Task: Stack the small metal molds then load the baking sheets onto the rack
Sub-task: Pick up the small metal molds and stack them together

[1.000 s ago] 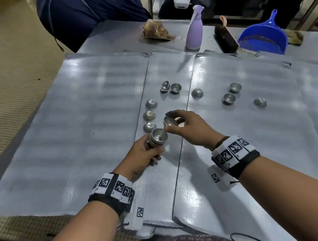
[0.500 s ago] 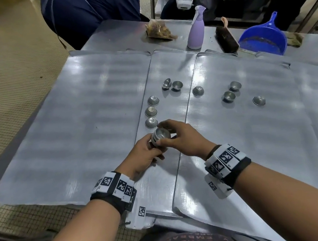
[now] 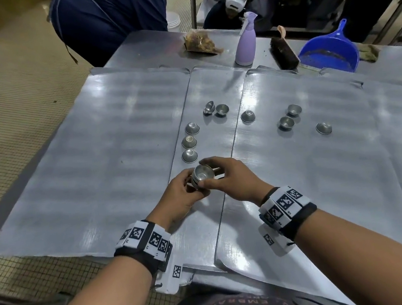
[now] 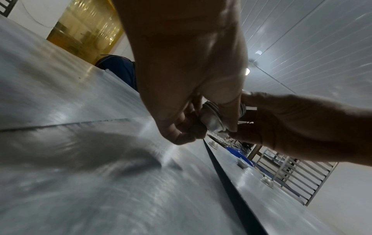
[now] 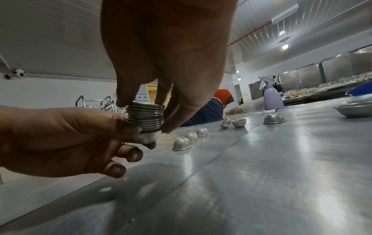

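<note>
Both hands (image 3: 206,184) gripping mold stack (image 3: 202,175)

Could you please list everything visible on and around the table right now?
Stack of molds: one nested stack, silver, held above the near edge of the sheets.
Loose molds: nine, silver, scattered across the sheets; one tilted at the far end.
Baking sheets: at least three, grey metal, overlapping on the table.
Spray bottle: one, lilac, far side.
Brush: one, dark bristles, beside the bottle.
Dustpan: one, blue, far right.
Crumpled bag: one, brownish, far side.
Other person: one, dark blue clothes, beyond the table.
Left hand: grips the stack from below.
Right hand: pinches the stack's top.
</note>
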Demonstrator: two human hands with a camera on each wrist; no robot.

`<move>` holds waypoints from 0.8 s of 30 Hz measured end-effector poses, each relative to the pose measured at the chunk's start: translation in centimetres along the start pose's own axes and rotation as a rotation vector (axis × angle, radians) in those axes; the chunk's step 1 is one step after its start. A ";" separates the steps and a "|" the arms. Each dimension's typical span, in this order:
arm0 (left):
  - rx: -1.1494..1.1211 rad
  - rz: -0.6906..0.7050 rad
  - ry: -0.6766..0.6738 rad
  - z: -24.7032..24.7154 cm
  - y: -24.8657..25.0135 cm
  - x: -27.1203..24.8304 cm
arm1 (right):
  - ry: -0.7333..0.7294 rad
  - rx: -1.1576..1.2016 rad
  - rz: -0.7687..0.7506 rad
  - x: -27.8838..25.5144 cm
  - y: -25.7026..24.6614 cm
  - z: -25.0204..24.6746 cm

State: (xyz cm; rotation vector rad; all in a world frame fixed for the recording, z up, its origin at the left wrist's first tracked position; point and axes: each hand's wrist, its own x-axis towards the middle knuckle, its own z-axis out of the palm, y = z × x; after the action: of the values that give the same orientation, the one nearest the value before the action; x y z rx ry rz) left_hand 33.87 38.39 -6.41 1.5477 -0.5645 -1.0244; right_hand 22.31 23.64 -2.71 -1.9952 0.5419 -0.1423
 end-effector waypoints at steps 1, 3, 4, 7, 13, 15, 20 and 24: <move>0.003 0.005 0.015 0.0 -0.1 -0.1 | -0.003 -0.003 0.001 0.0 0.1 0.0; 0.041 0.004 0.048 0.1 -0.3 -0.3 | -0.014 -0.002 0.005 -0.1 0.3 0.2; 0.072 0.000 0.062 0.1 -0.5 -0.4 | -0.021 0.000 0.009 -0.2 0.5 0.3; 0.282 0.027 0.134 -0.2 -0.9 -0.8 | -0.036 0.005 0.024 -0.3 1.0 0.8; 0.494 0.020 0.178 -1.4 -2.1 -0.8 | -0.074 -0.004 0.037 0.0 1.5 1.6; 0.536 -0.012 0.180 -2.0 -2.5 -0.9 | -0.087 -0.011 0.037 0.3 1.6 2.0; 0.711 -0.012 0.197 -3.1 -2.3 -1.4 | -0.107 -0.080 0.017 1.0 2.0 3.4; 0.712 -0.039 0.185 -3.9 -2.6 -1.2 | -0.121 -0.083 0.017 1.5 2.1 3.9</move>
State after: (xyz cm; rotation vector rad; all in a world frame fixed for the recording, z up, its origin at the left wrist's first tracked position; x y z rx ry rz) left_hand 36.09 42.03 -8.61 2.2553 -0.8224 -0.7238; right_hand 24.27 25.37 -6.63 -2.0642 0.4931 0.0121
